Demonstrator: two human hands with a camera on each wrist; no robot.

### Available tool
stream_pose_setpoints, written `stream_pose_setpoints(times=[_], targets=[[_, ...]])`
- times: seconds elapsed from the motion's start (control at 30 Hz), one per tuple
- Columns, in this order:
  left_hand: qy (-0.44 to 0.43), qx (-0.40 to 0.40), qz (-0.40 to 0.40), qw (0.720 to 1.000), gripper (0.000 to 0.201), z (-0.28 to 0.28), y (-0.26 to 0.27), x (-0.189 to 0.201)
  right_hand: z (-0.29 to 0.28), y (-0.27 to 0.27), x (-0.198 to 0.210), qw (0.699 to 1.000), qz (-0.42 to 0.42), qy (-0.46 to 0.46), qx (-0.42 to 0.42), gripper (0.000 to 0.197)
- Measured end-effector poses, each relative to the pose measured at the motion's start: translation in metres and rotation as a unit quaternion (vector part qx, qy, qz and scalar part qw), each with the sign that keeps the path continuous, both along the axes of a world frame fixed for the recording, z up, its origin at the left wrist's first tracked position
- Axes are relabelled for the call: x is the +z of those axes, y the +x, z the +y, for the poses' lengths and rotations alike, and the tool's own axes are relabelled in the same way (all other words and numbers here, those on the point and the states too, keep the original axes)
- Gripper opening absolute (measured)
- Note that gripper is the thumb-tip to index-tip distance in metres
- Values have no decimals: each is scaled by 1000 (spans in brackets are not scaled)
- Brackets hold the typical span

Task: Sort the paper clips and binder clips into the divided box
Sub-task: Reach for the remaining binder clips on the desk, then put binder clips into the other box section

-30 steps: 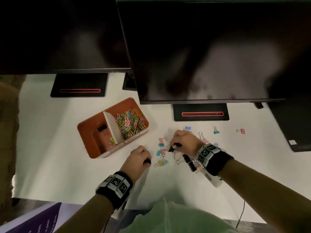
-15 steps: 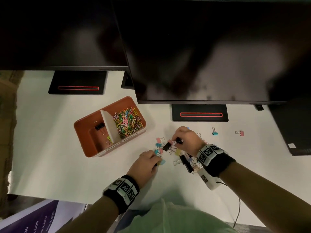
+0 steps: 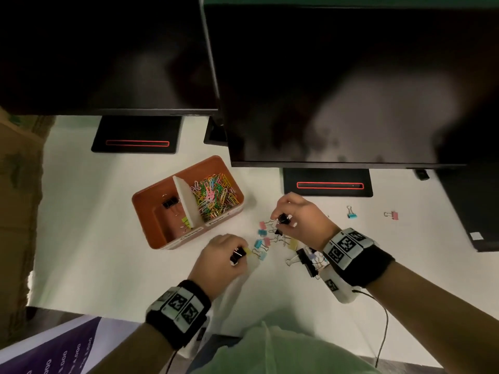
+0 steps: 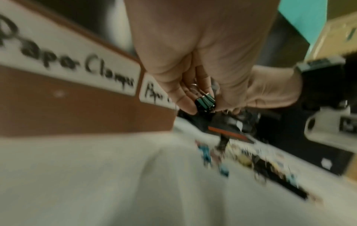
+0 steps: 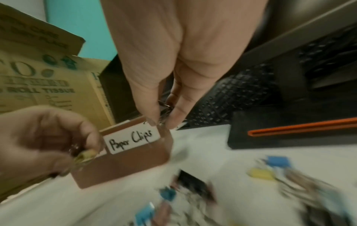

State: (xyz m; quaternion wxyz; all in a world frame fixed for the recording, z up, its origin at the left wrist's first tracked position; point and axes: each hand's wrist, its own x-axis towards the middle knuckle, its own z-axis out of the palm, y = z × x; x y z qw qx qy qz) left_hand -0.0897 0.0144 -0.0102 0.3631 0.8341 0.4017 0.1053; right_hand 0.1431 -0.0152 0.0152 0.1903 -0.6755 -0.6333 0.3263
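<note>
Counted one divided box (image 3: 164, 228) with two compartments: paper clips (image 3: 214, 194) past counting in the right, two in the left, a black binder clip (image 3: 168, 204) and a yellow-green binder clip (image 3: 185, 221). Found one black clip (image 3: 237, 256) pinched in the left hand (image 3: 220, 257), one dark clip (image 3: 283, 219) in the right hand (image 3: 299, 214). Noted two strays far right, a blue clip (image 3: 351, 215) and a pink clip (image 3: 393, 215); two monitors (image 3: 351, 76).

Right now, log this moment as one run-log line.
left hand: pinches small black binder clip | right hand: pinches black binder clip | orange divided box: paper clips right compartment, few binder clips left
</note>
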Motion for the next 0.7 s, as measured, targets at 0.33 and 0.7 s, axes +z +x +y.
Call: stream_pose_setpoints(times=[0.33,0.7], targets=[[64,227,-1,972,24,76,-90,59,88,-142,42,982,111,94,123,25],[65,88,-73,991,22,45,-65,70,44,-57,26,997,58,49,14,26]])
